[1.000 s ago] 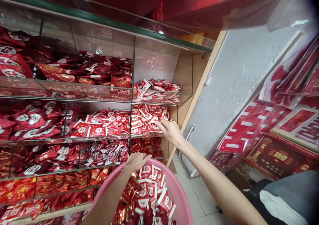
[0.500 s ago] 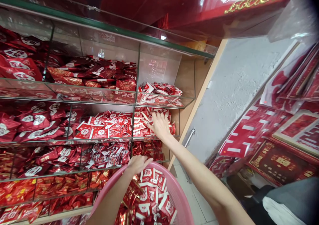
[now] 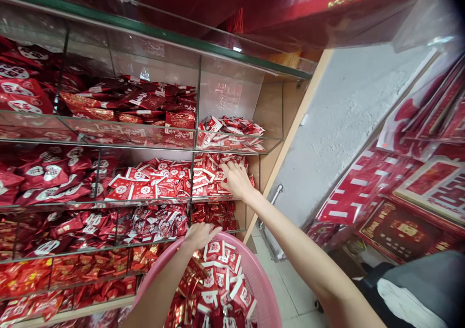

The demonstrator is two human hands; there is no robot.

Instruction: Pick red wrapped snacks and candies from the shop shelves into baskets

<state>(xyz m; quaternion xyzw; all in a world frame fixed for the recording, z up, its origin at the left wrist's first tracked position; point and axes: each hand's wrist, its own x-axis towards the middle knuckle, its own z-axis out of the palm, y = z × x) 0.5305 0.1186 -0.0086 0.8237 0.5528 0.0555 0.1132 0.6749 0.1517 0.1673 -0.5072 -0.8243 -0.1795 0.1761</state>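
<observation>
My right hand (image 3: 237,179) reaches into a glass shelf compartment at the middle right. Its fingers are bent and apart, touching small red-and-white packets (image 3: 206,175); nothing shows lifted in it. Below, my left hand (image 3: 202,236) closes over the far rim of a pink plastic basket (image 3: 267,289). Inside the basket lie several red-and-white packets (image 3: 244,296), with shiny red-and-gold packets (image 3: 187,289) on the left side. My left forearm covers part of the basket's left wall.
Glass dividers split the shelves, which hold dark red packets (image 3: 145,98), more red-and-white packets (image 3: 143,185) and orange-red packets (image 3: 87,270). A wooden side panel (image 3: 281,168) edges the shelf. Red decorations (image 3: 348,192) hang at right, near a grey wall (image 3: 341,110). Above is a glass edge (image 3: 163,35).
My right hand has shifted slightly right and down over the packets in the compartment. My left hand stays on the basket rim. The view has moved a little.
</observation>
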